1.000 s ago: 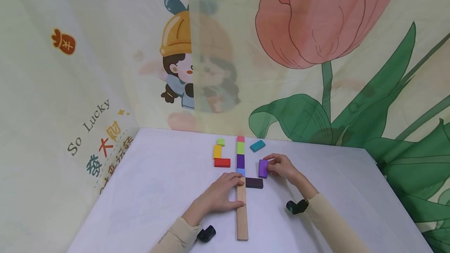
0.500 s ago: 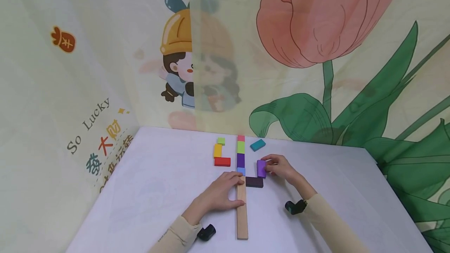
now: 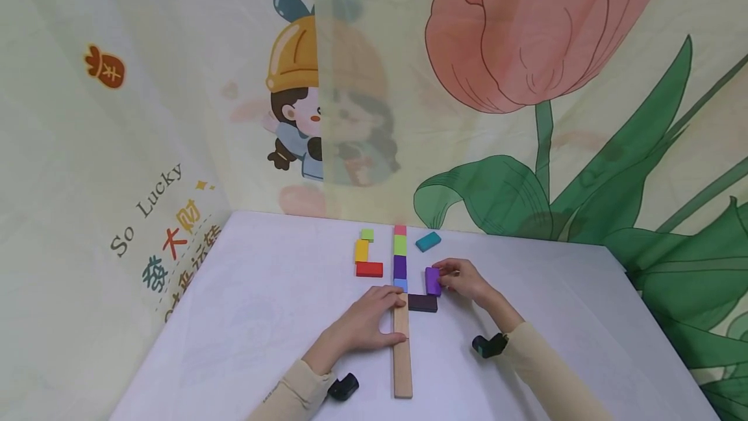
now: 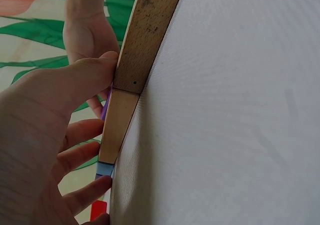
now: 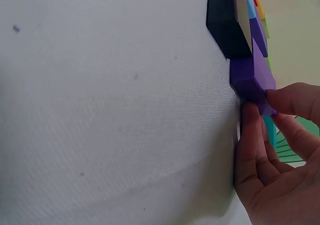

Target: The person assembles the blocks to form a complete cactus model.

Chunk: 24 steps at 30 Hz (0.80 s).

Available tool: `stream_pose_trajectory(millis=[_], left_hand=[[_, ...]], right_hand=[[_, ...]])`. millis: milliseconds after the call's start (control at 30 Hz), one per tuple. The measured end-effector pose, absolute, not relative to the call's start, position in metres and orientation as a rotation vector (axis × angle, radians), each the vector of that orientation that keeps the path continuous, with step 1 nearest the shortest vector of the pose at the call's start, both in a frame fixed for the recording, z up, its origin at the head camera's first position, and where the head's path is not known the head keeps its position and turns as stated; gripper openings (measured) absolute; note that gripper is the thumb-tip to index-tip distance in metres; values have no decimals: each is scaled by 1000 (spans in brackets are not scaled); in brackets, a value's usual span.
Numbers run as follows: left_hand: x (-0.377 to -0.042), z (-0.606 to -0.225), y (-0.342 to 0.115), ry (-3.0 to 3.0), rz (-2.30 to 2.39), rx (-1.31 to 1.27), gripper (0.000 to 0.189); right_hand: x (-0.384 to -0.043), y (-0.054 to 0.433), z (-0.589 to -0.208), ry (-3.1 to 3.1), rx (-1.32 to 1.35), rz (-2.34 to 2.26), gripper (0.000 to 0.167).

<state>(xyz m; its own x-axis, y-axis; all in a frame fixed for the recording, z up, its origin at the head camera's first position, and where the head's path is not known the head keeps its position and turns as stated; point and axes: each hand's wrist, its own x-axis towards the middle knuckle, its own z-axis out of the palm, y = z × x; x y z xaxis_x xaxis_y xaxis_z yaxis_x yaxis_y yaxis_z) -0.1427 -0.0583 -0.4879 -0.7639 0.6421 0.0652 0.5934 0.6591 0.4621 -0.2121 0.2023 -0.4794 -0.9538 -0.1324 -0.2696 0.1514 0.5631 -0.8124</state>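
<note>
A row of blocks runs away from me: plain wooden blocks (image 3: 402,369) nearest, then light blue (image 3: 400,285), dark purple (image 3: 400,266), lime green (image 3: 400,245) and pink ones. My left hand (image 3: 365,323) rests along the wooden blocks, its thumb and fingertips touching their side and top. My right hand (image 3: 464,278) pinches a purple block (image 3: 432,281) at its right side and far end. In the right wrist view the purple block (image 5: 250,77) lies on the table, its near end against or very close to a black block (image 5: 227,22). That black block meets the wooden row's right side.
Left of the row lie a small green block (image 3: 367,234), a yellow block (image 3: 361,251) and a red block (image 3: 369,269). A teal block (image 3: 428,242) lies behind my right hand. The white table (image 3: 234,317) ends at a printed cloth (image 3: 362,203).
My right hand has slid the purple block leftward, from beyond the black block's right end to just behind that end. My left hand has stayed in place on the row.
</note>
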Motion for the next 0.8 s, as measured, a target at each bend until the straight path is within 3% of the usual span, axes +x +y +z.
stream_pose_trajectory(millis=[800], left_hand=[[-143,-488,-58,2761,731,1032,55]], right_hand=[[-212,205,-489,2507,18,-1355,32]])
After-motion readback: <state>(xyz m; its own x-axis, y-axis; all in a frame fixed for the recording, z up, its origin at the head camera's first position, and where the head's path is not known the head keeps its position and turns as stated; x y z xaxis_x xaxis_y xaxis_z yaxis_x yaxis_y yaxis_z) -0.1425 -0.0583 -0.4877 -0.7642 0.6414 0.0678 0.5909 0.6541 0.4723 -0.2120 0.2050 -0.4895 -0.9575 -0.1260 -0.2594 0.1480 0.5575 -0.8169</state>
